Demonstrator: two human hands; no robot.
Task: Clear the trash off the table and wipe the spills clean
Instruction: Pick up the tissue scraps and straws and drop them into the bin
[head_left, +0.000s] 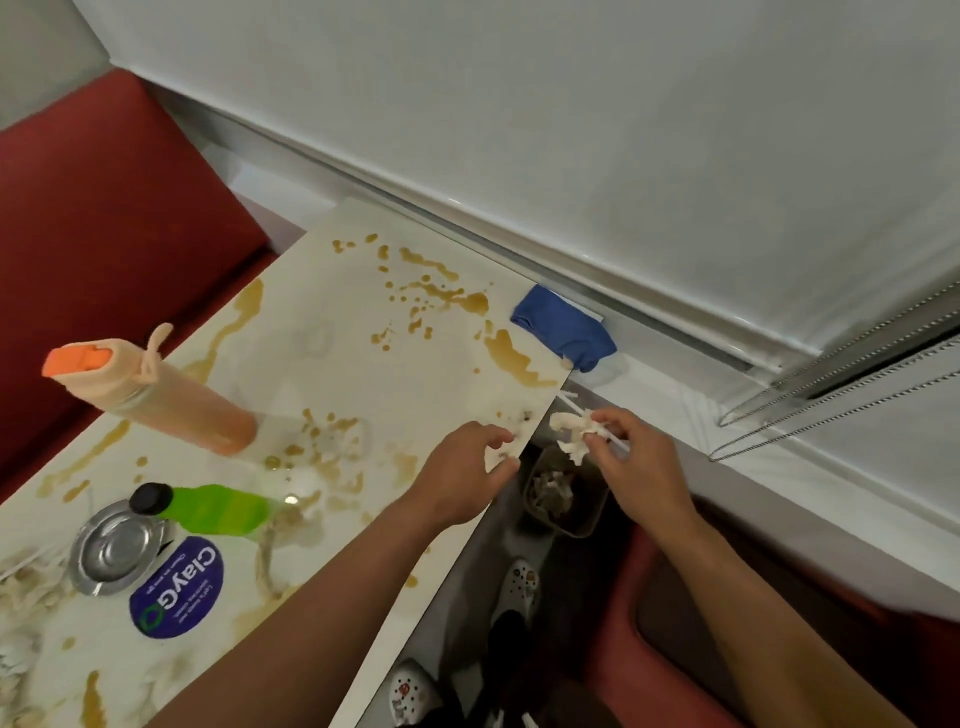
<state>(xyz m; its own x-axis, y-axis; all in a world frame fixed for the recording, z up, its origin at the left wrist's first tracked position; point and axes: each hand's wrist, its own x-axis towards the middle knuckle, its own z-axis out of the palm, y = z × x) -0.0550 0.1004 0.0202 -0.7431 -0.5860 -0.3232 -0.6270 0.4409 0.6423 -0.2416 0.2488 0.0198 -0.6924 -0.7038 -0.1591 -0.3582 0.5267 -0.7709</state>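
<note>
Head view: right hand (631, 467) fingers (597, 439) pinch crumpled tissue (571, 434) and a straw (613, 440) above the bin (587, 525); left hand (467, 478) fingers pinch a scrap (496, 457) at the desk (363, 374) edge.

Head view, looking steeply down, close over table (363, 364) edge
</note>
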